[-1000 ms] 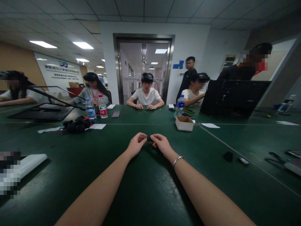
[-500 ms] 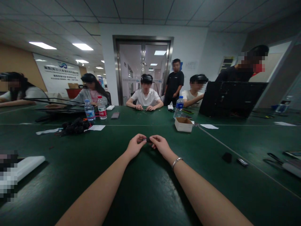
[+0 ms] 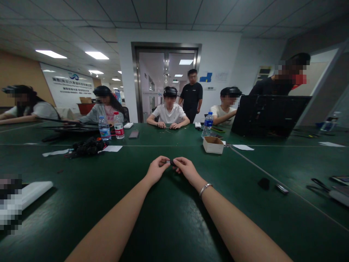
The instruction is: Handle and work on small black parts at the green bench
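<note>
Over the green table (image 3: 163,225), my left hand (image 3: 158,169) and my right hand (image 3: 187,168) meet at the fingertips, both closed in a pinch. Between them is a small dark object (image 3: 172,162), with a greyish end on the left side. My left fingers grip the left end and my right fingers the right end. It is too small and too covered by the fingers to tell its kind. A metal bracelet (image 3: 205,189) circles my right wrist.
A small open cardboard box (image 3: 213,146) stands beyond my right hand, beside a water bottle (image 3: 207,124). Two bottles (image 3: 119,125) and a black bundle (image 3: 87,147) are at the left. A small dark piece (image 3: 264,183) and a shiny object (image 3: 281,188) lie right. Several people sit opposite.
My hands keep nearly the same position and pinch on the small dark object. The standing person in black by the door has moved to the left.
</note>
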Motion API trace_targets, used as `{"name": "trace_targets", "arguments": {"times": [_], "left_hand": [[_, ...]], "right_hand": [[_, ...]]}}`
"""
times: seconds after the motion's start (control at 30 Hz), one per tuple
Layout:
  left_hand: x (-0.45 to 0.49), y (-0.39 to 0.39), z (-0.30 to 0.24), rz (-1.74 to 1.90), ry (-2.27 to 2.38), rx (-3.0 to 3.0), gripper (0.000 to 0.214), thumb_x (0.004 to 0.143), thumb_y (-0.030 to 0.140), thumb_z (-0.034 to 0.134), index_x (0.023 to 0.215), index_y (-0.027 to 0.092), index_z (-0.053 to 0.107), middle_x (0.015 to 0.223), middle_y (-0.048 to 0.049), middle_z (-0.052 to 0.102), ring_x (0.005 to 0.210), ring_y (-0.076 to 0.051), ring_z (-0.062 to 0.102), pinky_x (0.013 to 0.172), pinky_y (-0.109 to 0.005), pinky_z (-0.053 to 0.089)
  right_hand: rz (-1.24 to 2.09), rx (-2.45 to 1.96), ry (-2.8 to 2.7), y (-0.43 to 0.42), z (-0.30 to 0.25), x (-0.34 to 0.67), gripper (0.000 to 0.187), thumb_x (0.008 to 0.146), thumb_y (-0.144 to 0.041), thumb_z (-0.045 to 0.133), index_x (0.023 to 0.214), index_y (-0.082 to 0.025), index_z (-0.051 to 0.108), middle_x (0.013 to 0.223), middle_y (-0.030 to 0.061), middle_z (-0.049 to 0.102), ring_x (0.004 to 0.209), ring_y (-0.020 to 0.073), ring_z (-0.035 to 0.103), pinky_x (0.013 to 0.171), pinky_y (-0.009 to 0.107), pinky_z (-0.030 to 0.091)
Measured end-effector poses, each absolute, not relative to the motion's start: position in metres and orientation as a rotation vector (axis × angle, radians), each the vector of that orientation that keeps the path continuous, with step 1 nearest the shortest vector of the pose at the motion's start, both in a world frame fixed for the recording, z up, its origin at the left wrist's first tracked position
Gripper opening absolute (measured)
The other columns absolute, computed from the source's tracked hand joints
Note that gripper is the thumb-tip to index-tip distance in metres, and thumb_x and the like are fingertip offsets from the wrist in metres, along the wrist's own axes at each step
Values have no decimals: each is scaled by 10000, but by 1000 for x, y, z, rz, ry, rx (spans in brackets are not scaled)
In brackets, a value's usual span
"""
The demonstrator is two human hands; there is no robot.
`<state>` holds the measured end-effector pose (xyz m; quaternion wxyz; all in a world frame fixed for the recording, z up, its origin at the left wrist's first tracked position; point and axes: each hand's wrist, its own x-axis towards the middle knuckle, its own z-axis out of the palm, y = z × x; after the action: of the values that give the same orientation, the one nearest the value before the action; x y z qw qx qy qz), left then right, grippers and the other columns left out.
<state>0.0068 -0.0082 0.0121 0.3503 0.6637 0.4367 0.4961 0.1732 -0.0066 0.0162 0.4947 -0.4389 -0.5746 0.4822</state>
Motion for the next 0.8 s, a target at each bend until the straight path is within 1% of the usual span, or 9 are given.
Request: {"name": "trace_targets", "arguments": {"times": [0.2,0.37,0.47,0.57,0.67,0.8], "left_hand": [[8,-6,11,1265,1157,1677,298,748,442,578,839,161,613,799,-49,652,770,-172,600,748,-298,459],[8,-10,13,1174,1401,1770,420,789,576,453,717,187,593,654,-3,599,644,-158,544,627,-268,387],[10,-15,17,1162,1484,1842,453,798,593,429,623,202,574,615,-2,554,610,-161,502,590,-268,338],[11,-18,21,1164,1508,1909,484,800,585,439,533,203,569,628,-25,522,626,-174,488,596,-276,321],[11,-20,22,1158,1516,1934,503,815,575,424,515,205,584,634,-37,509,627,-184,491,602,-286,321],[11,-19,16,1106,1555,1951,503,842,568,380,582,207,614,668,-49,532,639,-197,512,616,-302,348]], "right_hand": [[1158,-1047,-1434,-6,14,174,321,687,-356,692,932,-157,638,708,6,639,527,77,526,502,204,430],[1071,-1016,-1588,-4,11,175,356,680,-286,688,1013,-170,637,796,11,646,596,90,541,575,234,452],[918,-1056,-1732,-6,10,174,322,686,-229,672,1005,-193,661,911,35,668,728,132,583,700,285,471],[720,-1064,-1877,-9,10,170,272,709,-241,663,979,-219,681,967,43,671,871,180,593,816,331,448],[578,-1034,-1980,-13,10,168,245,732,-258,655,974,-227,678,946,46,669,883,194,590,823,337,437],[467,-1064,-2021,-14,10,167,225,744,-241,642,966,-214,663,934,49,660,861,187,581,811,331,431]]}}
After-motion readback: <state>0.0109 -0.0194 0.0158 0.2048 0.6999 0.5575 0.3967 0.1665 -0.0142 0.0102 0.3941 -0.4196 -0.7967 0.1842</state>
